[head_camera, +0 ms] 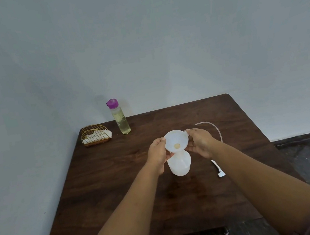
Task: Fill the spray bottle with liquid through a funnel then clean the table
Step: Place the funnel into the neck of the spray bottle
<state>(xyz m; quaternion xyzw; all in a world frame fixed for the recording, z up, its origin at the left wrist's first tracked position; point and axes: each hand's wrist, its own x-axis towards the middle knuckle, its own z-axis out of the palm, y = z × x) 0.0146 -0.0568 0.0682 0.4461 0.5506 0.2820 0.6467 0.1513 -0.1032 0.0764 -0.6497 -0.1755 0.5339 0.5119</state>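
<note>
— Labels: none legible on the purple-capped bottle [120,117] of yellowish liquid at the table's [120,183] far edge, beside the napkin holder [96,135].

— Grip?

— My left hand [157,155] and right hand [201,142] pinch the funnel [176,140] rim, over the spray bottle [179,164] mid-table. Spray head [219,170] lies right.

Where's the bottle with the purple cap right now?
In the head view, the purple-capped bottle stands upright at the table's far edge, left of centre, just right of the gold wire napkin holder.

both hands [156,153] holding funnel [176,140] — over bottle [179,164]
</note>
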